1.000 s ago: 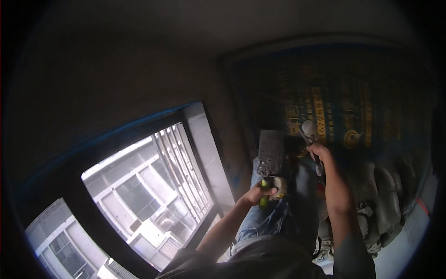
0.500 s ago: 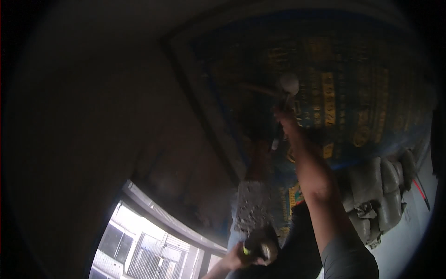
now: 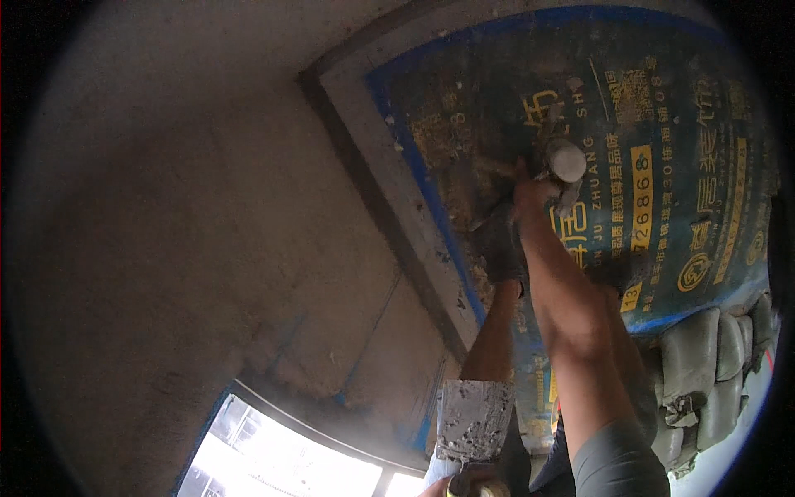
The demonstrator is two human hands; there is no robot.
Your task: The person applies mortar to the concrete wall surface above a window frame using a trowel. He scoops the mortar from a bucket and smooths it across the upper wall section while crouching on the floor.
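Note:
My right hand [image 3: 534, 196] reaches forward over the printed floor sheet, its fingers closed at a mallet-like tool with a round white head [image 3: 567, 161]. A tan handle shows beside that head, and a thin dark edge juts out left of the hand; how they join is hidden. At the lower edge my left hand [image 3: 439, 489] shows only in part, curled against a round tan object [image 3: 476, 487] whose kind I cannot make out. Just above it is a grey slab [image 3: 474, 414] coated with rough, lumpy mortar.
A dark green sheet [image 3: 654, 190] with yellow print and blue borders covers the floor. Bare legs with dark shoes [image 3: 501, 248] stand on it. Stuffed grey bags [image 3: 691, 356] are piled at right. A brown, dusty surface [image 3: 207, 232] spans the left; a bright opening [image 3: 281, 447] lies below it.
The picture has brightened and the view has shifted. In it, my right hand and the white-headed tool sit farther right. My left hand and its round object have dropped mostly past the lower edge.

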